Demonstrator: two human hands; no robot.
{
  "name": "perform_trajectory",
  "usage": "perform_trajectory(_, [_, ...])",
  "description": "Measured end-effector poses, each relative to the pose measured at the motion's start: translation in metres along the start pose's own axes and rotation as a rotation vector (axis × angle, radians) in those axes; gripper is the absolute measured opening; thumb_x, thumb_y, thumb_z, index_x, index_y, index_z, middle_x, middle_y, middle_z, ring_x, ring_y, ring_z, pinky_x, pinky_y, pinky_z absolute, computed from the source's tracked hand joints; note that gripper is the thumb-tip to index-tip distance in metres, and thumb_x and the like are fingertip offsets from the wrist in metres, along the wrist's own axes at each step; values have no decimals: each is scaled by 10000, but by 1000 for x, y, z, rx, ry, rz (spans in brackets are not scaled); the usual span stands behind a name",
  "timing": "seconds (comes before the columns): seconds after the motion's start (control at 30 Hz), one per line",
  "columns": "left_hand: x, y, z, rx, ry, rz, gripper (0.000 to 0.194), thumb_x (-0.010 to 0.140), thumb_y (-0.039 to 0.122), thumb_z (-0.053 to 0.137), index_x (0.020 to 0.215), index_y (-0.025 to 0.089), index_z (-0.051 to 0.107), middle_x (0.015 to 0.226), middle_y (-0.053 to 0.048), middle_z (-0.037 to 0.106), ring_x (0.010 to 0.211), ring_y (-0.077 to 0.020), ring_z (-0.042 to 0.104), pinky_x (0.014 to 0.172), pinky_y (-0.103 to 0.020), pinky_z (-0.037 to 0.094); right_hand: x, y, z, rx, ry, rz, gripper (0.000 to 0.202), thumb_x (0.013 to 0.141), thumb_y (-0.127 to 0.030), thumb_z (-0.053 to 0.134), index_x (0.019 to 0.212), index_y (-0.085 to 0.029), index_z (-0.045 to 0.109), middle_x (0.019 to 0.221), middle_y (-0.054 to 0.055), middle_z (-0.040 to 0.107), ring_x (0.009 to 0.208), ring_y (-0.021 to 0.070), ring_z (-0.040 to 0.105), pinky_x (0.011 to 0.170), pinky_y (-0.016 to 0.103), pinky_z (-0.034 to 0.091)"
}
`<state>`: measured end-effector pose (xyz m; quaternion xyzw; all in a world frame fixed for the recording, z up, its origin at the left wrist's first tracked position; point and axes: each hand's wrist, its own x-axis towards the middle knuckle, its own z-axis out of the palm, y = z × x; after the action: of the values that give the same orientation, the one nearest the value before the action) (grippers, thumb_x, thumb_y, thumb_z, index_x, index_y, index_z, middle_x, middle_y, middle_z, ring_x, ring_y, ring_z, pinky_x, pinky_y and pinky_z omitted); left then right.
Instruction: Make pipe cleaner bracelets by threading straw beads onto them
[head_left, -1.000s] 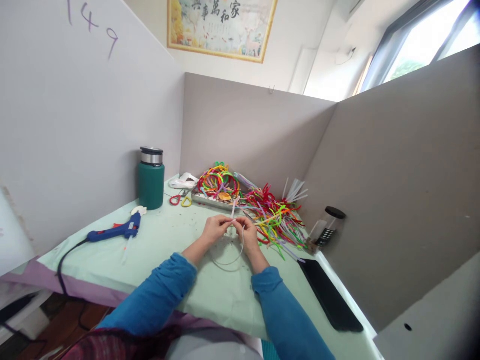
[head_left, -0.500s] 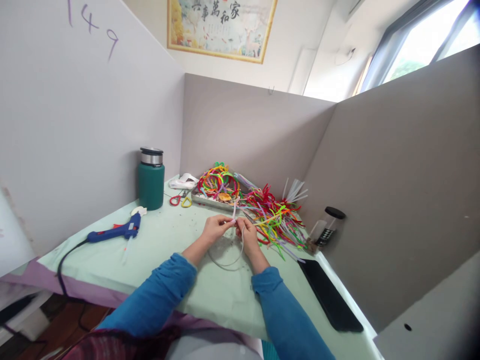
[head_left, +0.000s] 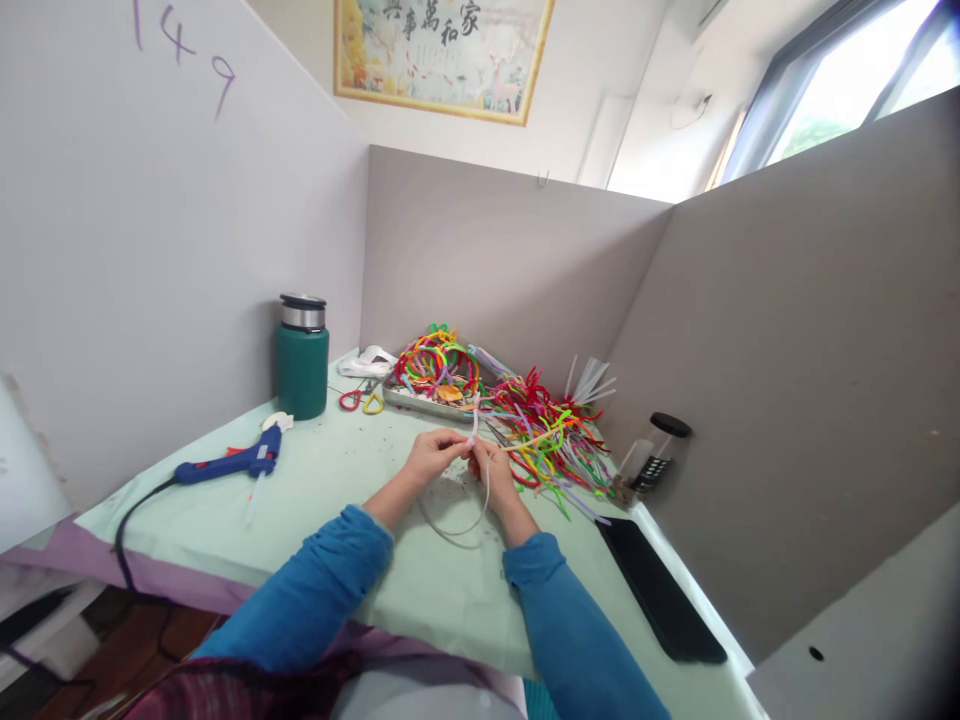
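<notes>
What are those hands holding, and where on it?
The left hand and right hand together pinch a pale strip just below its raised end; exact contact is too small to tell.

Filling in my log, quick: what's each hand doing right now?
Left hand: closed, fingertips pinching the pale strip.
Right hand: closed, holding a thin pale strand that loops below.

I have a lane across the tabletop [head_left: 337, 475] between the glue gun [head_left: 229, 465] near its left edge and the left hand [head_left: 433, 459]. Toward the far left corner the green flask [head_left: 302, 370] stands tall. The tray [head_left: 431, 404] and coloured stems [head_left: 540, 425] bar my way along the far edge; a pale cord [head_left: 466, 530] loops between left hand and right hand [head_left: 493, 477], and a flat black slab [head_left: 660, 590] lies along the right edge.
</notes>
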<state>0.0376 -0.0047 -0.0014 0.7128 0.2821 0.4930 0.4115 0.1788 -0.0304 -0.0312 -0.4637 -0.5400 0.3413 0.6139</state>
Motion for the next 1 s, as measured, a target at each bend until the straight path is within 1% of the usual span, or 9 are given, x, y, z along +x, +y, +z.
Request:
perform_trajectory(0.13, [-1,0,0,-17,-24,-15,337,703,475,699,730,141,738,707,-51,686,619,-122,542,557,-225,410,-2,-5,0,39,2,-29,428,814,-566,581,594,-202,537,467,-48,412,433,109,345,437,256,249])
perform_trajectory(0.3, [-1,1,1,-65,-6,-76,418,676,532,705,754,123,745,584,-15,623,527,-95,449,505,-224,354,-2,-6,-1,69,55,-95,387,800,-498,626,587,-198,506,496,-53,429,473,105,360,480,253,274])
perform_trajectory(0.43, [2,-1,1,-97,35,-157,506,621,587,718,774,105,745,506,19,550,477,-77,375,478,-225,301,0,-2,-1,65,98,-77,377,768,-505,651,601,-193,523,497,-52,443,479,107,372,485,252,285])
perform_trajectory(0.6, [5,-6,1,-102,75,-210,502,584,585,732,729,105,715,480,34,509,465,-73,359,470,-231,264,2,2,-2,30,111,-70,375,765,-508,654,609,-190,530,496,-51,442,467,103,359,473,250,272])
perform_trajectory(0.73, [4,-11,0,-102,80,-302,481,584,572,731,692,107,675,428,55,435,427,-64,315,448,-234,208,1,3,-2,-29,77,-93,377,774,-515,643,617,-186,550,500,-47,443,465,103,362,471,249,279])
perform_trajectory(0.83, [3,-14,0,-123,74,-398,451,606,555,730,681,119,641,405,68,395,393,-55,280,431,-234,160,1,2,-2,-79,57,-96,378,764,-523,640,620,-180,571,491,-44,439,464,106,367,470,250,284])
perform_trajectory(0.93, [3,-16,-1,-133,78,-497,423,630,533,737,650,132,602,397,74,375,368,-44,254,422,-234,135,1,2,-2,-127,54,-98,376,745,-521,642,611,-175,582,486,-41,437,470,108,370,475,249,297])
perform_trajectory(1.0, [4,-17,-2,-145,77,-523,421,635,524,746,640,134,588,401,74,376,361,-38,248,420,-232,134,1,2,-2,-155,56,-100,361,739,-508,643,619,-170,600,498,-33,455,487,114,391,485,247,311])
